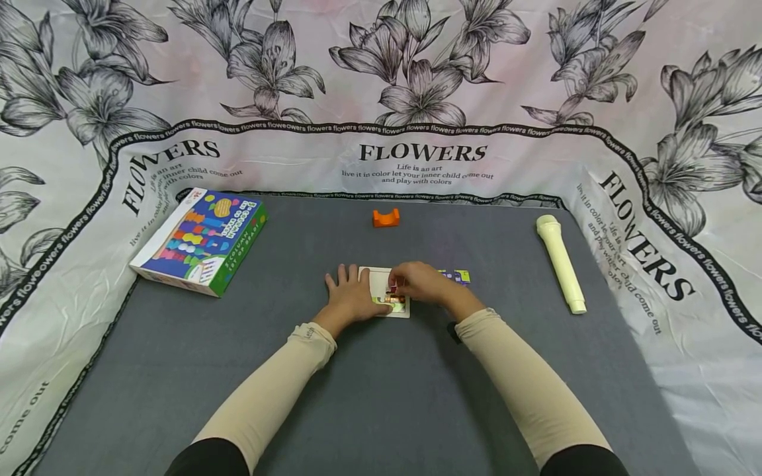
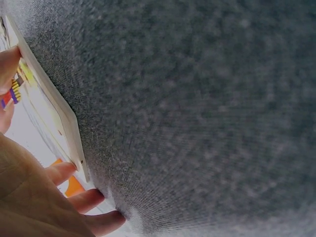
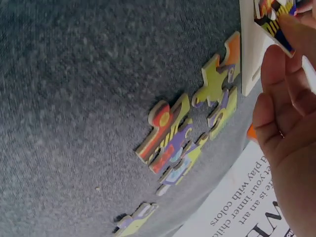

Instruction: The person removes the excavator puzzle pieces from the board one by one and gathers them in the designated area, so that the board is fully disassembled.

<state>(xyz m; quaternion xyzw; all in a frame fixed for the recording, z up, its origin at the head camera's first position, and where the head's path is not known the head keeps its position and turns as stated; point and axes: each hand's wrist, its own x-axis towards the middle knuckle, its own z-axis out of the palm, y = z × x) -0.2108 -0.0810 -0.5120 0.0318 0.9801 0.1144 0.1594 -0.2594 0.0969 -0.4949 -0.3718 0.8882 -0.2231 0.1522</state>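
Note:
A pale puzzle tray (image 1: 376, 281) lies on the grey cloth, with colourful pieces set in its near part. Against its left side rests my left hand (image 1: 348, 299), fingers spread and straight, the thumb lying over the near edge. In the left wrist view, the thumb and one fingertip touch the tray's border (image 2: 73, 132). Over the tray's right half, my right hand (image 1: 424, 283) pinches a jigsaw puzzle piece (image 3: 274, 25) with yellow and black stripes between thumb and fingers. Several loose puzzle pieces (image 3: 169, 132) lie right of the tray, partly hidden by the right hand in the head view.
A colourful game box (image 1: 205, 241) sits at the back left. Behind the tray stands a small orange curved block (image 1: 385, 218). At the right lies a cream torch-shaped tube (image 1: 561, 264). Flower-printed white sheeting (image 1: 297, 155) borders the grey cloth (image 1: 286, 238) at the back and sides.

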